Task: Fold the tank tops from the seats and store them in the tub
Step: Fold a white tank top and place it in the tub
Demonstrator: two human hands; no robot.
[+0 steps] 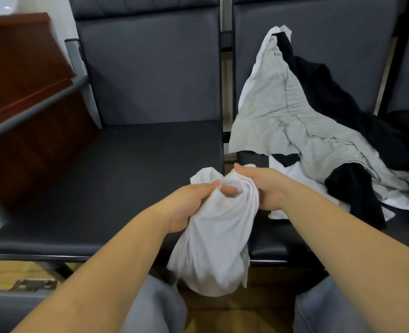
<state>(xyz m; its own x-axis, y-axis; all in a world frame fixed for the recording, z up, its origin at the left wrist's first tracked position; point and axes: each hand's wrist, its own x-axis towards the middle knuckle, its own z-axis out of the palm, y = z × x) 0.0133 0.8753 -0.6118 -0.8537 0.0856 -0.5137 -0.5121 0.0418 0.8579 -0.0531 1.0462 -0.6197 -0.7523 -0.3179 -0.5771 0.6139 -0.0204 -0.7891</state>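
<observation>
A bunched white tank top (213, 239) hangs in front of the seats, held by both hands at its top. My left hand (189, 205) grips the cloth from the left. My right hand (258, 186) grips it from the right, thumb over the fabric. On the right seat (278, 239) lies a heap of tank tops: a grey one (282, 111) spread on top, black ones (357, 188) and white ones (292, 176) under it. No tub is in view.
The left seat (117, 179) is a dark padded chair with a metal armrest (38, 104) at its left. A brown wooden cabinet (23, 80) stands further left. My knees in grey trousers (155, 308) are at the bottom, over a wooden floor.
</observation>
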